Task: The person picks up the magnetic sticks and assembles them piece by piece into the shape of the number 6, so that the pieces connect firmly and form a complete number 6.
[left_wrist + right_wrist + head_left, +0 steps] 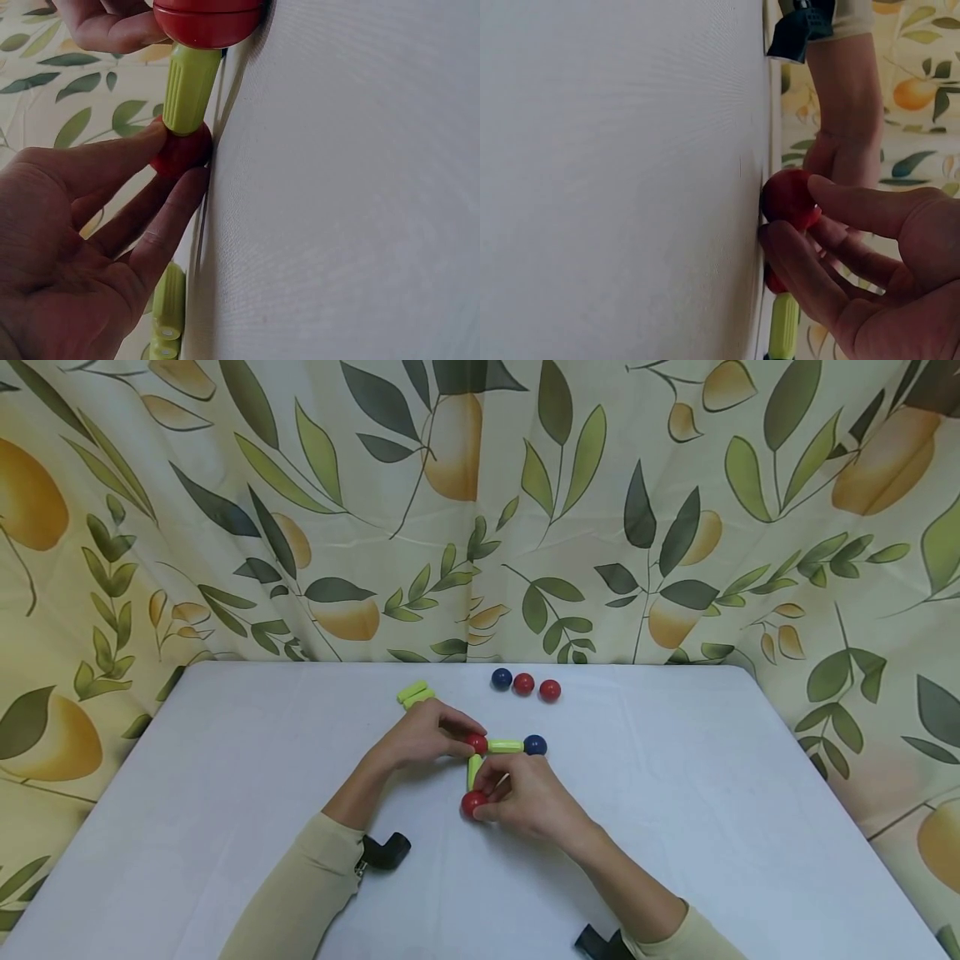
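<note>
Showing an L at the centre of the head view, flat on the white table (637, 860): glossy corner red ball (477, 744), crosswise green rod (506, 747) out right to a dark-blue ball (535, 745), ridged green rod (472, 771) down to a seamed near red ball (469, 803). Pinching the corner red ball between thumb and fingers with the left hand (427, 732), angled in from the lower left! Pinching the near red ball too, with the right hand (534, 799), angled in from the lower right. Up above, left of centre, loose green rods (412, 692); right of those, a loose blue ball (502, 678) beside 2 loose red balls (523, 684). Behind, across the upper frame, leafy curtain (540, 552).
</note>
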Demonstrator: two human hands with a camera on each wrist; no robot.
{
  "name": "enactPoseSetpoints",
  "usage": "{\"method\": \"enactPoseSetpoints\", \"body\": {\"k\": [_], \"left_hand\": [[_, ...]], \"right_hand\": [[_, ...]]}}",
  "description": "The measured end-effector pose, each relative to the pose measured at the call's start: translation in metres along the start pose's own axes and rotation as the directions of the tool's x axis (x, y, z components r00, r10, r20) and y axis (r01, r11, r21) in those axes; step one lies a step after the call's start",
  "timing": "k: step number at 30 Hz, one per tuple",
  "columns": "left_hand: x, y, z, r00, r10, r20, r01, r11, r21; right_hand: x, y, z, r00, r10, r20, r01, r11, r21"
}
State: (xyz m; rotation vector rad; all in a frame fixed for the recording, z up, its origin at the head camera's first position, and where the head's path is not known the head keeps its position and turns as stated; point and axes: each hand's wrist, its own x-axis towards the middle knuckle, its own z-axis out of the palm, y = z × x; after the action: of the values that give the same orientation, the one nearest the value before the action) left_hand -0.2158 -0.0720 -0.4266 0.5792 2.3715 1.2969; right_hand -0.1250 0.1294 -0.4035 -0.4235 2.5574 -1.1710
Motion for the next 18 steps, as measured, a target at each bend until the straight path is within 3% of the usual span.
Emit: {"method": "enactPoseSetpoints", "body": {"k": [18], "left_hand": [[0.0006,-0.0023,-0.0002,1.000,0.010,0.000,-0.010,1.000,0.000]], "right_hand": [[-0.0003,-0.0028,0.0028,1.000,-0.010,-0.014,0.010,1.000,-0.014]]}}
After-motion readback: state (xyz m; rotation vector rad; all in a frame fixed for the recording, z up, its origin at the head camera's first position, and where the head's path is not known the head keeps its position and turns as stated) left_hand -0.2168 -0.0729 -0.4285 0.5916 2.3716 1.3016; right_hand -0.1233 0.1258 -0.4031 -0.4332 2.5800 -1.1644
